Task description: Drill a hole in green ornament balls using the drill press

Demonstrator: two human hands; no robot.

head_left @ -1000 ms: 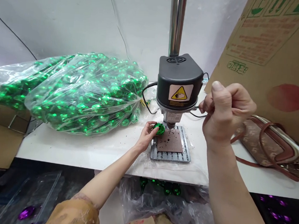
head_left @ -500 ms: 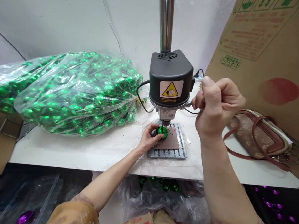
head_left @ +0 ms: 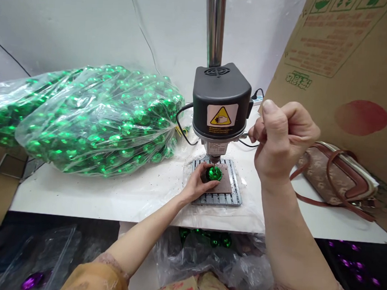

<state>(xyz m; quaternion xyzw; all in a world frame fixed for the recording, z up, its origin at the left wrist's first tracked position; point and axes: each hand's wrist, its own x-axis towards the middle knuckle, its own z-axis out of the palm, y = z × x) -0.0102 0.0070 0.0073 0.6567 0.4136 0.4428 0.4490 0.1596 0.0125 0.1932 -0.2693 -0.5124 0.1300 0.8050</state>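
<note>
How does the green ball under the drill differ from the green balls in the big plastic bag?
The green ball is single and bare, gripped by the left hand under the bench drill. The bagged balls lie heaped together, untouched, behind clear plastic beside the drill. All share the same shiny metallic green.

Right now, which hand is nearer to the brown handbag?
The right. Right hand: raised just left of the handbag, not touching it. Left hand: farther away, holding the green ball.

Mustard printed sleeves (head_left: 95,280), pinkish cuffs (head_left: 111,259) (crinkled)
</note>
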